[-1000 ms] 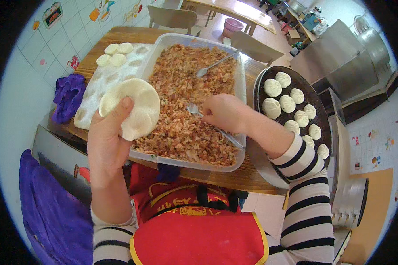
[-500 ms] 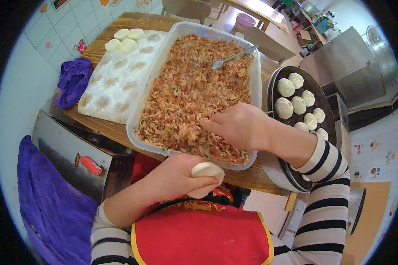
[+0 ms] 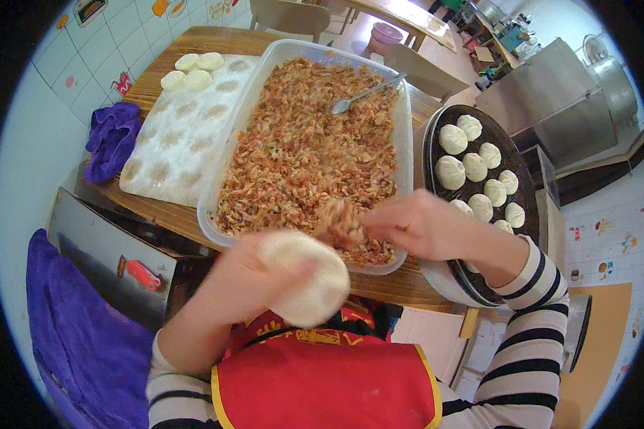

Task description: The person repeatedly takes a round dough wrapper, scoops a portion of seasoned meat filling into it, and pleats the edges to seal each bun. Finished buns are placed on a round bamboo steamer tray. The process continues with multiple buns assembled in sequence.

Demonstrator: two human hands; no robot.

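My left hand (image 3: 247,275), blurred by motion, grips a round, flat white dough wrapper (image 3: 309,280) in front of the filling tub's near edge. My right hand (image 3: 418,225) is closed over the tub's near right corner. A clump of filling (image 3: 340,220) rises at its fingertips, blurred; whatever carries it is hidden by the fingers. The large translucent plastic tub (image 3: 211,186) holds a reddish-brown chopped filling (image 3: 293,143). A metal spoon (image 3: 342,106) lies on the filling with its handle over the far right rim.
A floured white board (image 3: 175,146) with several dough rounds (image 3: 197,79) lies left of the tub. Purple cloth (image 3: 113,139) sits beside it. At right, a round dark steamer tray (image 3: 479,118) holds several pleated buns (image 3: 451,173). A red-handled tool (image 3: 142,274) rests on a metal surface lower left.
My right hand has drawn back toward me and right, lifting a clump of filling. The dough wrapper in my left hand has turned, showing more of its face, and come nearer the tub.
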